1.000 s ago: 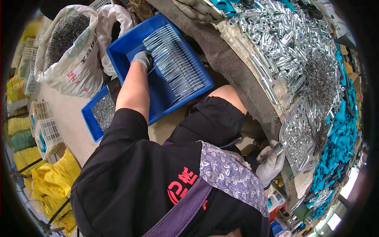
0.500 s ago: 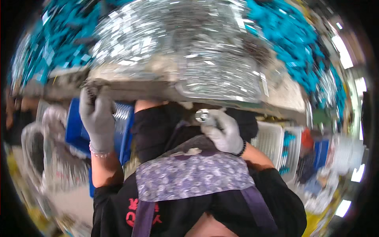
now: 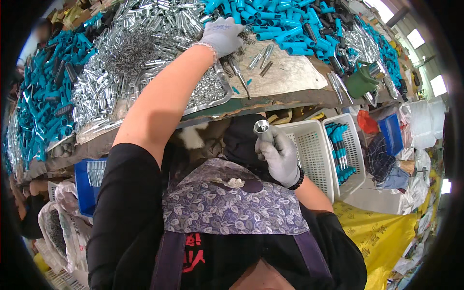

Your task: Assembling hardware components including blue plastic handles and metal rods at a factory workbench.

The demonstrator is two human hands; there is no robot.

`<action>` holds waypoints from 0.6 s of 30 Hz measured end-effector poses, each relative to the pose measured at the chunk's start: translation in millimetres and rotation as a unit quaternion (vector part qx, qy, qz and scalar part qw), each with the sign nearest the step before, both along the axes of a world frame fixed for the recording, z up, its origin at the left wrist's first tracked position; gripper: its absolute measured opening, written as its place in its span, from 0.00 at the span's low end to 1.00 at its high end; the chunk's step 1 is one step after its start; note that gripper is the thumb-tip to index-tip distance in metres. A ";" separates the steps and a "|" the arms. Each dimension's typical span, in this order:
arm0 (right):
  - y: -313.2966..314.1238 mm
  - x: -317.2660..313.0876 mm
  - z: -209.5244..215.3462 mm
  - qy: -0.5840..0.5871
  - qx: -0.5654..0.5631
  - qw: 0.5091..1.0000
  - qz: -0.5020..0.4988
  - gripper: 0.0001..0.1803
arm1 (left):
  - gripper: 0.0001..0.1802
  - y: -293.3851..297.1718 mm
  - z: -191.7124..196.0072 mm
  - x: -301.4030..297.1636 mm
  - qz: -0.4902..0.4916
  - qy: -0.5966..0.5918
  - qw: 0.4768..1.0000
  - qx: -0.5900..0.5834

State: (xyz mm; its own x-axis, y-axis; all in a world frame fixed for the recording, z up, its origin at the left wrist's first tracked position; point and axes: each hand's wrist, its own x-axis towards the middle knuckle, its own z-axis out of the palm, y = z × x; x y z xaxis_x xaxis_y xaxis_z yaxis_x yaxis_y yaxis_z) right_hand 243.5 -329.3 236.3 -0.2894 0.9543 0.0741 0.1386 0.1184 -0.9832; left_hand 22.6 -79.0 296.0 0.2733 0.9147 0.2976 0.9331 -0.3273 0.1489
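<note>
A short metal tube (image 3: 261, 128) is in the person's right grip (image 3: 280, 162), the gloved fingers closed around it and its open end facing up; it stands out in front of the flowered apron (image 3: 232, 212), on the person's side of the counter (image 3: 270, 102); the left grip (image 3: 221, 36), gloved too, reaches far over the counter, palm down among dark coil springs (image 3: 246, 37), and from here I cannot tell whether it is closed on anything, its fingertips being hidden; just below it a pointed metal rod (image 3: 239, 77) lies aslant, its tip toward the counter's edge; beside that a pale cloth (image 3: 292, 79) bears a loose spring (image 3: 266, 68); a metal-rimmed tray (image 3: 226, 98) of small silver bits sits near the left forearm; beyond are heaped silver tubes (image 3: 159, 19) and, to the right, teal sleeves (image 3: 290, 35); a green container (image 3: 360, 83) stands farther along; below, past the right grip, come a white basket (image 3: 307, 151) and another holding teal-ended rods (image 3: 340, 150); off to the left is a blue bin (image 3: 83, 188).
</note>
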 end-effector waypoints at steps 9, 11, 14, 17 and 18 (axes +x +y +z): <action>31.5 -30.1 34.8 -0.122 0.025 0.992 0.004 0.15 | 0.27 -164.8 1.8 -44.4 -0.131 -0.261 0.956 0.000; 34.6 -48.6 30.4 -0.193 0.228 0.949 0.101 0.14 | 0.31 -231.8 -7.1 -59.2 -0.132 -0.241 0.961 0.008; 26.4 -76.7 29.7 -0.344 0.288 0.851 0.274 0.14 | 0.40 -287.0 -39.3 -62.2 -0.145 -0.403 0.875 -0.225; 17.6 -106.4 31.4 -0.370 0.233 0.803 0.405 0.14 | 0.42 -311.1 -57.6 -79.7 -0.092 -0.357 0.864 -0.342; 16.1 -115.2 33.9 -0.353 0.175 0.792 0.466 0.14 | 0.42 -321.3 -62.3 -87.5 -0.086 -0.361 0.865 -0.337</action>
